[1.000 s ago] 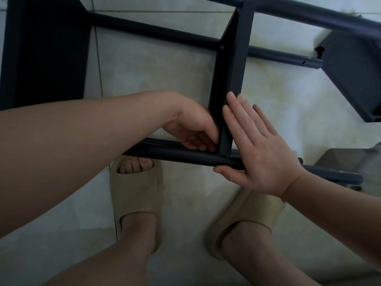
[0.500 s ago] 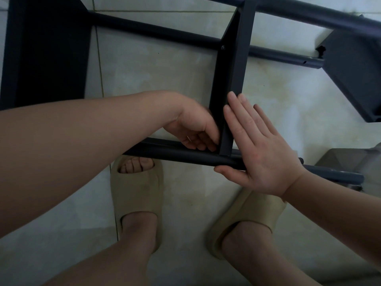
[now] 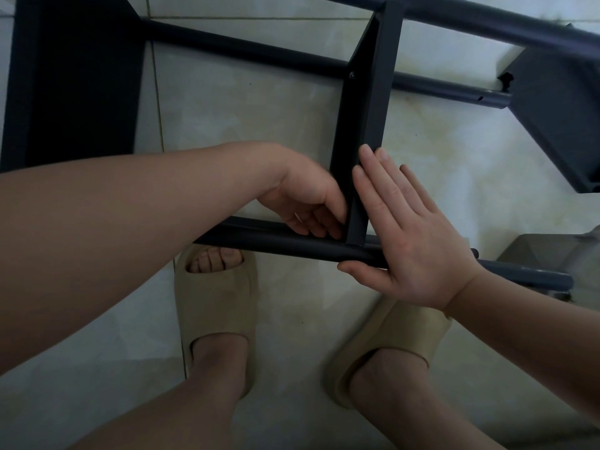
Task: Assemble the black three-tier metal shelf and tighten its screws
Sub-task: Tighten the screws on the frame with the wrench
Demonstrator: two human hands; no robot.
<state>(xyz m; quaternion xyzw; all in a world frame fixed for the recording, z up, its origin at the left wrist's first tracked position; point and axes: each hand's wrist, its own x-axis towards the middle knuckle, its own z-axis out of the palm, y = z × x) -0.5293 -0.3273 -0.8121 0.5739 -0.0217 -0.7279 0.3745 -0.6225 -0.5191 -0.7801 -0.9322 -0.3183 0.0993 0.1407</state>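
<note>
Nearest, underfoot: beige slippers [image 3: 214, 306] on pale floor tiles [image 3: 292, 401]. Just beyond the toes, lying on its side on the floor, the black shelf [image 3: 367, 131], partly built. Closest part of it a round near tube [image 3: 292, 245], running left to right above the slippers.

Laid flat against that tube and the right face of the middle tier [image 3: 373, 92], the right hand [image 3: 412, 241]: grip fully spread, fingers straight, thumb along the tube's near side, pressing rather than clasping. On the opposite face, tucked into the inside corner of tier and tube, the left hand [image 3: 308, 203]: grip curled, fingertips buried in the corner. Cannot tell whether pinching a screw or tool or merely bracing.

Farther off, at the tier's far end, a small screw head [image 3: 351, 75] by a second tube [image 3: 259, 53], then a third tube [image 3: 487, 24] along the top. At far left a broad dark tier [image 3: 74, 76]; at far right another tier [image 3: 558, 118].

Judged stiff painted steel: rigid, not fragile, probably moderate in weight yet awkward, liable to rack at loose joints; smooth paint likely slippery. Best held on a tube close to a joint, or flat against a tier face, away from thin folded edges.

No brand, label or readable writing anywhere.
</note>
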